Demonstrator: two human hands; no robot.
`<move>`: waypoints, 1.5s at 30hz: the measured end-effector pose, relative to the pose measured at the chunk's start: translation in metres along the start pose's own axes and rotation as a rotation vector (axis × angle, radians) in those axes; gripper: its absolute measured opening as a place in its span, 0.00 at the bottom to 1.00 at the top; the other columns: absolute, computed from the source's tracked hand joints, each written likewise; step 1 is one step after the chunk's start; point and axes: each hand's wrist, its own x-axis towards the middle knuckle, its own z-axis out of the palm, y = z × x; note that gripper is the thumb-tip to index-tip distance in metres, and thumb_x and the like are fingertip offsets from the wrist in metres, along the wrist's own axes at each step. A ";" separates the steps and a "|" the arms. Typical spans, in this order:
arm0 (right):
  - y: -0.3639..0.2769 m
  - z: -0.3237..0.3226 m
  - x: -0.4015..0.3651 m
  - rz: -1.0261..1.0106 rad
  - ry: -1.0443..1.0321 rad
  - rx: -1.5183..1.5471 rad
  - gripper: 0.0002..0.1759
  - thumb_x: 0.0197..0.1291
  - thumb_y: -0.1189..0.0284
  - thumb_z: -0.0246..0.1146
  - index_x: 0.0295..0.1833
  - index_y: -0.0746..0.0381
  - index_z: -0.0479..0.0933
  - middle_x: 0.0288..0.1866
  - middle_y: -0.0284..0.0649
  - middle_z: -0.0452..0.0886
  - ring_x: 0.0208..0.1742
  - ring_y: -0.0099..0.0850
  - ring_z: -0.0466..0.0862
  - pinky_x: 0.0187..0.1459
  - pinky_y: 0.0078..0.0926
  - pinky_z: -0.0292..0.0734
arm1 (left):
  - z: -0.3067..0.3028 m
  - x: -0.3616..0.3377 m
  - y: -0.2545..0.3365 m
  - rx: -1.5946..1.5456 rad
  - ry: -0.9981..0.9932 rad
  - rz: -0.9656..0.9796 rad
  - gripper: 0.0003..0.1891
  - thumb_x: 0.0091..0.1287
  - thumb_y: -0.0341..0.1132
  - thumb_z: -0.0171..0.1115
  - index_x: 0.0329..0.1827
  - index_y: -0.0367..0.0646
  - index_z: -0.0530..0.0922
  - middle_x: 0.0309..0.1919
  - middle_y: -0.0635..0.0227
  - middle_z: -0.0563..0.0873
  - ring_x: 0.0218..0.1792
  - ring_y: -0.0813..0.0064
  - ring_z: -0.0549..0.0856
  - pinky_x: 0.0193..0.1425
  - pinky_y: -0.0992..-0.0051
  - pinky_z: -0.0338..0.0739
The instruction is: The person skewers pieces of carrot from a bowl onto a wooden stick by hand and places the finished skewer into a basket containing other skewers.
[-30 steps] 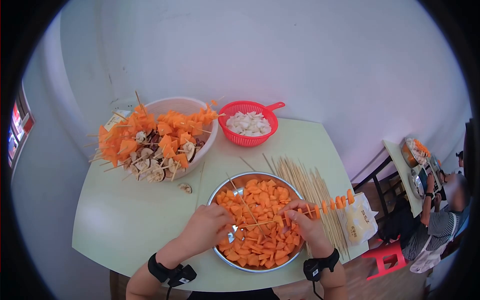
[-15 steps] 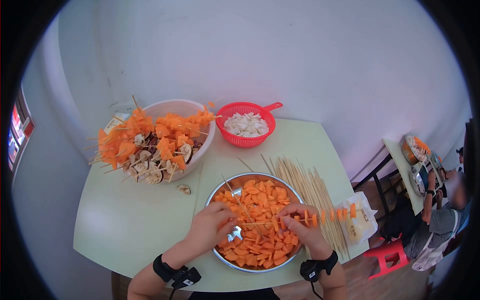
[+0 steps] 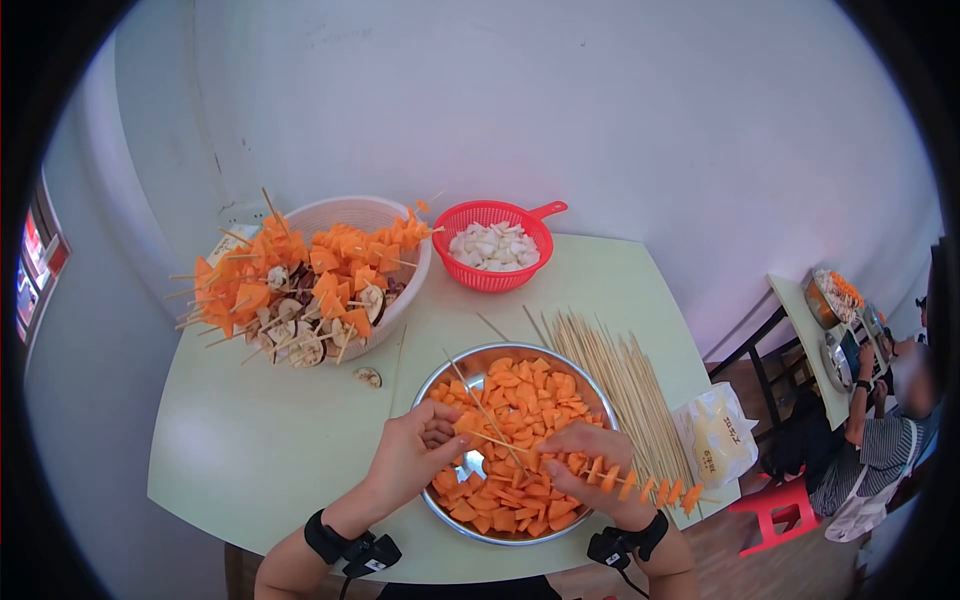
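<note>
My right hand (image 3: 597, 468) is closed on a bamboo skewer (image 3: 495, 441) above the bowl. Several carrot pieces (image 3: 627, 487) are threaded along the skewer and stick out past the hand to the lower right. My left hand (image 3: 412, 450) has its fingers curled, with a carrot piece (image 3: 466, 422) at its fingertips by the skewer's bare left end. Below both hands stands a steel bowl (image 3: 428, 386) full of cut carrot (image 3: 530, 400). Another skewer (image 3: 470, 388) lies slanted across the bowl.
A white basket (image 3: 345, 212) at the back left holds carrot and eggplant skewers. Beside it stands a red colander (image 3: 548, 250) with white chunks. Loose bamboo skewers (image 3: 625, 385) and a plastic packet (image 3: 716, 435) lie right. An eggplant piece (image 3: 368, 377) is on the table. A person (image 3: 870, 450) sits far right.
My right hand has turned, so the skewer's loaded end now points down to the right. My left fingertips have moved up slightly, with a carrot piece showing at them.
</note>
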 end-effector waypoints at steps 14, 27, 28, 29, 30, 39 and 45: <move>0.007 0.012 0.001 -0.095 0.026 -0.056 0.14 0.45 0.81 0.66 0.41 0.62 0.79 0.29 0.37 0.81 0.26 0.24 0.81 0.27 0.15 0.76 | 0.006 -0.009 0.006 0.199 0.058 0.073 0.09 0.60 0.22 0.59 0.41 0.34 0.70 0.31 0.61 0.85 0.34 0.79 0.85 0.38 0.83 0.78; 0.019 0.027 -0.001 -0.191 -0.018 -0.106 0.14 0.46 0.79 0.68 0.41 0.60 0.78 0.33 0.38 0.80 0.28 0.27 0.82 0.28 0.18 0.77 | 0.025 -0.022 0.016 0.143 0.003 0.110 0.10 0.58 0.26 0.63 0.41 0.35 0.75 0.28 0.64 0.84 0.29 0.80 0.84 0.34 0.82 0.79; 0.018 0.027 -0.001 -0.200 -0.022 -0.126 0.14 0.46 0.79 0.68 0.42 0.61 0.78 0.34 0.38 0.80 0.29 0.26 0.82 0.28 0.17 0.77 | 0.024 -0.022 0.017 0.166 -0.002 0.098 0.11 0.58 0.25 0.63 0.42 0.34 0.75 0.29 0.64 0.84 0.30 0.80 0.84 0.36 0.82 0.79; 0.017 0.026 0.000 -0.210 -0.027 -0.147 0.14 0.47 0.78 0.68 0.42 0.61 0.78 0.35 0.38 0.80 0.29 0.26 0.82 0.29 0.16 0.77 | 0.024 -0.022 0.018 0.189 -0.006 0.088 0.12 0.57 0.24 0.63 0.43 0.33 0.75 0.31 0.64 0.84 0.32 0.80 0.84 0.38 0.82 0.79; 0.014 0.025 0.001 -0.216 -0.030 -0.148 0.14 0.47 0.78 0.68 0.42 0.61 0.78 0.35 0.38 0.80 0.29 0.26 0.82 0.29 0.16 0.77 | 0.023 -0.021 0.019 0.189 -0.001 0.092 0.12 0.57 0.24 0.63 0.43 0.33 0.75 0.31 0.64 0.84 0.32 0.80 0.84 0.38 0.82 0.79; 0.009 0.018 -0.004 0.390 0.012 0.500 0.11 0.53 0.79 0.63 0.43 0.68 0.76 0.41 0.40 0.79 0.36 0.25 0.81 0.39 0.19 0.77 | 0.007 -0.013 0.023 0.617 0.194 0.664 0.11 0.50 0.27 0.68 0.37 0.42 0.80 0.28 0.65 0.83 0.27 0.70 0.82 0.30 0.77 0.76; 0.015 0.020 -0.005 0.341 -0.009 0.427 0.10 0.55 0.80 0.61 0.44 0.70 0.76 0.39 0.40 0.78 0.35 0.26 0.81 0.38 0.20 0.78 | 0.009 -0.016 0.013 0.453 0.073 0.637 0.10 0.48 0.23 0.67 0.35 0.41 0.82 0.29 0.67 0.85 0.30 0.69 0.83 0.34 0.76 0.77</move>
